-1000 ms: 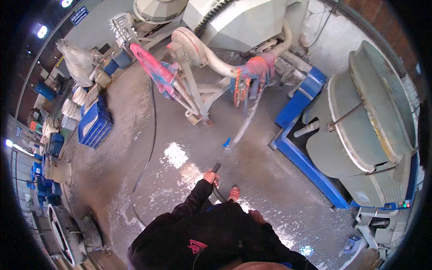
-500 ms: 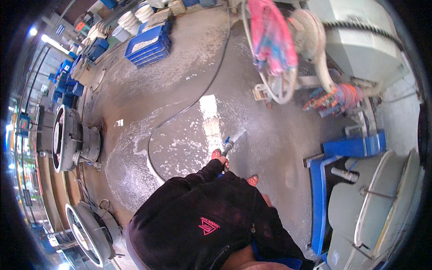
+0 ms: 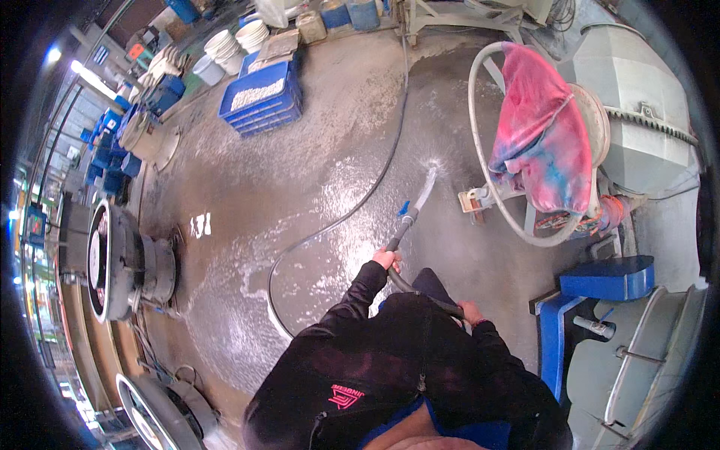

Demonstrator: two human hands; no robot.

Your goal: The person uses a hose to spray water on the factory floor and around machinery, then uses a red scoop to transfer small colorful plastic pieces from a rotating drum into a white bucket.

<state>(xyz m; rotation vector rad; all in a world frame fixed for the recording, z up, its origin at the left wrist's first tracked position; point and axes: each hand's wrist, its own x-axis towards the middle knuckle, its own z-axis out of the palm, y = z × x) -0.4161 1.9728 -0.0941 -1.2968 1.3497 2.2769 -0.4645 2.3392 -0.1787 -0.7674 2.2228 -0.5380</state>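
Over wet floor (image 3: 499, 277) — both hands (image 3: 388, 259) wrapped round dark hose (image 3: 403, 230), water (image 3: 427, 187) jetting out

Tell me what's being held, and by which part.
A hose: the left hand grips it near its spraying end, behind the blue valve. The right hand is at the hose farther back; its grip is unclear.
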